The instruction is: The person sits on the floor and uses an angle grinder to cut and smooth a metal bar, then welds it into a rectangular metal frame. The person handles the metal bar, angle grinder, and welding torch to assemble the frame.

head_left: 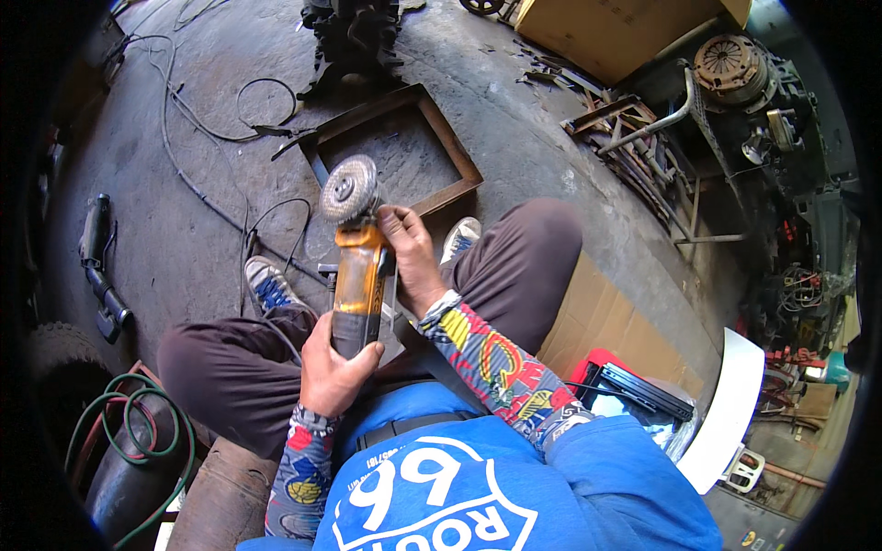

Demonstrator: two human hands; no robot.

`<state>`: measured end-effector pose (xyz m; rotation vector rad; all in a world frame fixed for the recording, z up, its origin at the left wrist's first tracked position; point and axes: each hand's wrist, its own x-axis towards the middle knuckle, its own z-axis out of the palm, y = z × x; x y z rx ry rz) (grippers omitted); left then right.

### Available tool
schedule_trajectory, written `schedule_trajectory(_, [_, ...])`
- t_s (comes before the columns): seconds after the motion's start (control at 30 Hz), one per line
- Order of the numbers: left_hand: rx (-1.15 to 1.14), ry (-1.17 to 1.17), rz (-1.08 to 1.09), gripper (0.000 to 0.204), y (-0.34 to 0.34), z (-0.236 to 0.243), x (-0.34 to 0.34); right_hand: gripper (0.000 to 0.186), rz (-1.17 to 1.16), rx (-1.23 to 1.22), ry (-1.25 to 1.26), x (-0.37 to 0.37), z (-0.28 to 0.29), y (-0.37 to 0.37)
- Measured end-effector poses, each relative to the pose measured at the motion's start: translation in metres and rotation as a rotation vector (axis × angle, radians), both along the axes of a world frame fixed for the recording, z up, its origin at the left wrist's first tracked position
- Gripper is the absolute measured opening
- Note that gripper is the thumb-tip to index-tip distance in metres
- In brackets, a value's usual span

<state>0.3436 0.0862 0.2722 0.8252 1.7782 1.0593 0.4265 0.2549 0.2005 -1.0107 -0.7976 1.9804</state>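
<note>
An angle grinder point(360, 280) with a yellow and black body is held upright in front of my lap, its disc end pointing away from me. My left hand point(333, 369) wraps round the dark rear end of its body. Up by the grinder's head, my right hand point(413, 257) has its fingers closed against the side, just below the disc. The round grey disc point(349, 189) faces up, and its centre nut shows. Behind it on the floor lies a rusty rectangular metal frame point(455, 158). Part of my right fingers' grip is hidden behind the grinder.
Cables point(204, 195) run over the concrete floor at the left. A second dark power tool point(96, 248) lies there too. Green hose point(188, 455) coils over a cylinder at lower left. Scrap metal point(643, 165) and a cardboard sheet point(611, 321) lie to the right.
</note>
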Motion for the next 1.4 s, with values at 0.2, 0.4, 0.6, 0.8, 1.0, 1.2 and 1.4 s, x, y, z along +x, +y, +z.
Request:
schedule_trajectory(0.2, [-0.078, 0.244, 0.007, 0.054, -0.005, 0.017, 0.01, 0.052, 0.194, -0.238, 0.367, 0.001, -0.025, -0.006])
schedule_trajectory(0.4, [-0.247, 0.4, -0.236, 0.064, 0.003, 0.021, -0.006, 0.071, 0.332, -0.444, 0.504, 0.009, -0.054, -0.002])
schedule_trajectory(0.6, [0.109, 0.814, -0.344, 0.086, 0.091, 0.022, -0.082, 0.066, 0.266, -0.577, 0.47, 0.001, -0.072, -0.002])
schedule_trajectory(0.8, [-0.05, 0.676, -0.779, 0.095, 0.184, 0.033, -0.102, 0.046, 0.225, -0.466, 0.423, 0.0, -0.059, 0.0])
schedule_trajectory(1.0, [-0.231, 0.768, -0.584, 0.095, 0.177, 0.052, -0.096, 0.041, 0.261, -0.46, 0.441, -0.003, -0.057, 0.004])
schedule_trajectory(1.2, [0.453, 1.117, -0.871, 0.098, 0.176, 0.04, -0.103, 0.059, 0.377, -0.382, 0.589, -0.005, -0.057, -0.001])
schedule_trajectory(1.4, [0.496, 0.907, -0.72, 0.076, 0.167, -0.012, -0.097, 0.066, 0.358, -0.476, 0.562, -0.001, -0.071, -0.004])
